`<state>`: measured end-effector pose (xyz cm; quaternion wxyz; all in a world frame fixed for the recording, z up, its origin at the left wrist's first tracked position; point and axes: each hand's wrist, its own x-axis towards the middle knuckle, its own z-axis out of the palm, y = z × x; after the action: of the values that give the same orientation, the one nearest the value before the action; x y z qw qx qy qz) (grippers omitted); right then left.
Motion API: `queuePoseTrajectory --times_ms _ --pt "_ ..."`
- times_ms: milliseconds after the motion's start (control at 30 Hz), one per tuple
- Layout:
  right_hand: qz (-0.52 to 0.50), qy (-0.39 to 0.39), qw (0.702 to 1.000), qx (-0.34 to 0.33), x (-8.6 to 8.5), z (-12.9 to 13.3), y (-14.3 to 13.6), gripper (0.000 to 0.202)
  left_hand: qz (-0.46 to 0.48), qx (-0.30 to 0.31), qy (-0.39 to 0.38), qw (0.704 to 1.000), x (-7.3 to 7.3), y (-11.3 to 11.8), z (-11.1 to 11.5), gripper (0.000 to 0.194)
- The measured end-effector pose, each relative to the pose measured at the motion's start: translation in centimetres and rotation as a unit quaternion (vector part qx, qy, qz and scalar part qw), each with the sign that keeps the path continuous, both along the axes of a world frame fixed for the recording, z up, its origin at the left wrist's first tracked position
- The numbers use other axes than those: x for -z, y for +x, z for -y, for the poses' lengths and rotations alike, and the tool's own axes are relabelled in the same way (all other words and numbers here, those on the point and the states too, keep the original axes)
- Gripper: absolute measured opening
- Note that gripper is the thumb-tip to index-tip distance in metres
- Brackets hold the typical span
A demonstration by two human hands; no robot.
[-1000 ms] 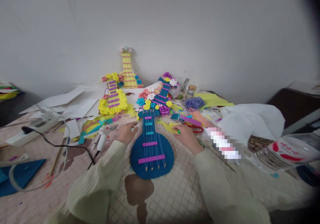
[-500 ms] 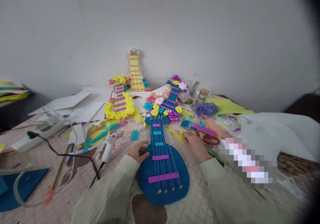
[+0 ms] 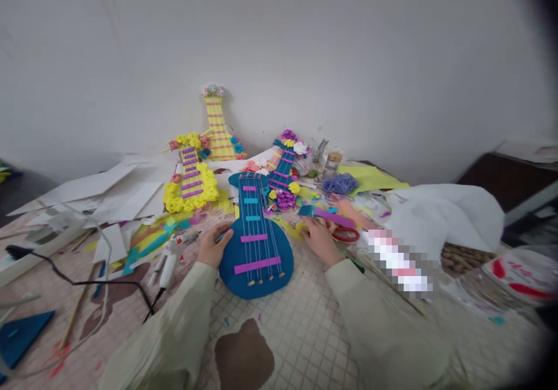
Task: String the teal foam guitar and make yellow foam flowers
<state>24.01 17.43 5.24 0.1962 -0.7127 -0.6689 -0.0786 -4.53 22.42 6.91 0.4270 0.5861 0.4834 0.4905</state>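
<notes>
In the head view, with the clock centred on the round body of the blue guitar [image 3: 256, 251]: in the middle of the bench [image 3: 320, 314], neck towards 12, strung with thin cords over purple and teal strips, finished with small pale beads near the lower edge. Gripped at 9 to 10 o'clock by the left hand [image 3: 214, 244], thumb over the rim. Between 2 and 3, just beside but apart from the guitar, the right hand [image 3: 322, 240], palm down with fingers bent over yellow scraps [image 3: 296, 231]; cannot tell whether closed on anything. Just beyond, the red-handled scissors [image 3: 347, 235], and above these a purple strip [image 3: 333, 215]. At 2, a tangle of purple yarn [image 3: 340, 184]; at half past 1, a lidded glass jar [image 3: 332, 163]. Near 1, partly behind the neck, a flower-trimmed blue guitar [image 3: 284, 166]. At 11, against the wall, a tall yellow guitar [image 3: 217, 125]; between 10 and 11, a yellow-flowered guitar [image 3: 190, 175]. At 9, a white glue gun [image 3: 170, 265].
</notes>
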Motion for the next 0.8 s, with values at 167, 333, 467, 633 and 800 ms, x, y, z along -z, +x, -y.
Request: queuePoseTrajectory --times_ms 167,333,467,633,800 --pt "-0.05 0.015 0.999 0.012 -0.2 -0.5 0.5 0.026 0.011 -0.003 0.011 1.0 -0.2 0.8 -2.2 0.056" --pt "-0.103 0.052 0.993 -0.012 -1.0 -0.2 1.1 0.02 -0.005 -0.025 0.041 0.999 0.4 1.3 -4.2 0.053" --pt "-0.147 0.085 0.985 -0.036 -1.5 0.1 1.6 0.021 -0.045 -0.033 0.048 0.997 0.8 1.3 -5.0 0.042" --pt "-0.205 0.109 0.972 -0.04 -1.2 0.3 1.8 0.024 -0.111 -0.053 0.064 0.99 0.1 0.8 -4.1 0.031" --pt "-0.278 0.162 0.947 -0.017 -1.8 0.7 1.9 0.02 -0.155 -0.053 0.125 0.979 -2.1 0.5 -0.5 0.028"
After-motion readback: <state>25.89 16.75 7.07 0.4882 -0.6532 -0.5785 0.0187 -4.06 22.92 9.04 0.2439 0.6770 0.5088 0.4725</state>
